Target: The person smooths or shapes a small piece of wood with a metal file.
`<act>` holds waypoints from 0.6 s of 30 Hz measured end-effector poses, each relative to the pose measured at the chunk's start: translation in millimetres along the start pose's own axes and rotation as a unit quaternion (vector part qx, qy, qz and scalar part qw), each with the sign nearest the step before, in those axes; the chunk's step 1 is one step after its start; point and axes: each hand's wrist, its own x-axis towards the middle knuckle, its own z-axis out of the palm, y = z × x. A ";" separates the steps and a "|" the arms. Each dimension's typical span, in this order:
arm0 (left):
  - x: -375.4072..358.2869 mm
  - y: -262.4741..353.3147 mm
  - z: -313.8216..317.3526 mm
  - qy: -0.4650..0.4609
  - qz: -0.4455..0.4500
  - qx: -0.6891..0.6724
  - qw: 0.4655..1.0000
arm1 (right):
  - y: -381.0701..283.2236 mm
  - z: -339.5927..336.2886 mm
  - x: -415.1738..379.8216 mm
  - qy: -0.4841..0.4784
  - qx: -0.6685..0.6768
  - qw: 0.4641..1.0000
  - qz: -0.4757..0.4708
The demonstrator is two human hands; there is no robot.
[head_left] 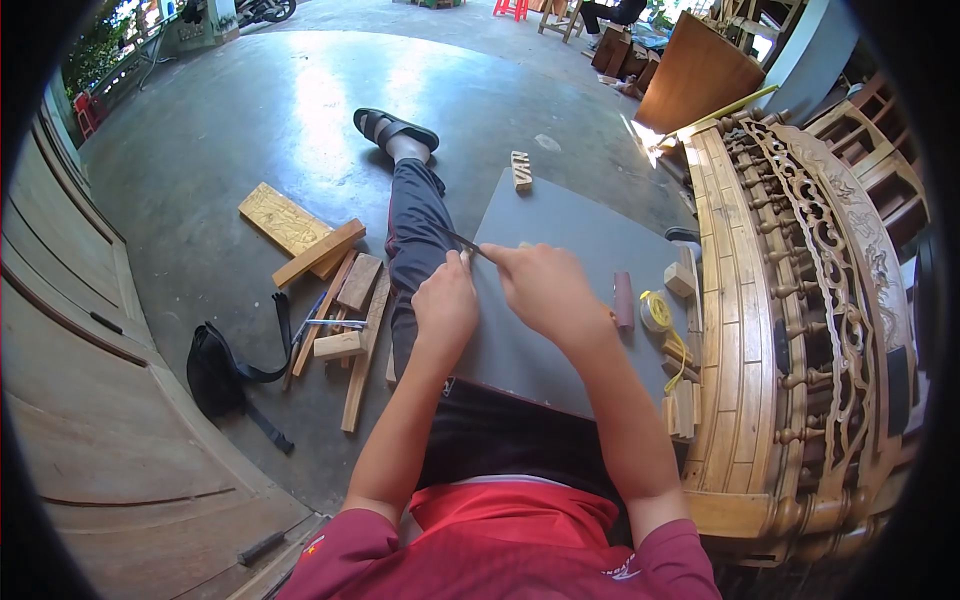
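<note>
My right hand grips a thin dark tool, like a file or narrow blade, with the index finger stretched along it. Its far end points left over my trouser leg. Close beside it, my left hand is closed in a pinch on a small pale piece, perhaps wood, mostly hidden by the fingers. Both hands are above the left side of a grey board in front of me. A carved wooden block with the letters VAN stands at the board's far edge.
Right on the board are a brown roll, a yellow tape roll and a wood block. A carved wooden bench borders it. Left lie wood strips, a carved plank and a black bag.
</note>
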 end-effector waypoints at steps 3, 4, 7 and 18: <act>-0.3 2.3 -2.5 -0.010 -0.005 0.002 1.000 | 0.0 27.6 4.8 0.026 -0.023 0.999 0.003; 0.5 3.4 -4.3 -0.014 -0.011 0.004 1.000 | 0.5 26.0 4.3 0.031 -0.024 0.999 0.001; -1.9 5.8 -3.8 -0.005 -0.008 -0.003 1.000 | -1.0 8.1 -2.9 0.024 -0.022 0.999 -0.009; -0.3 2.8 -1.6 -0.007 -0.011 -0.003 1.000 | -9.1 -10.2 2.4 -0.036 0.030 0.998 0.032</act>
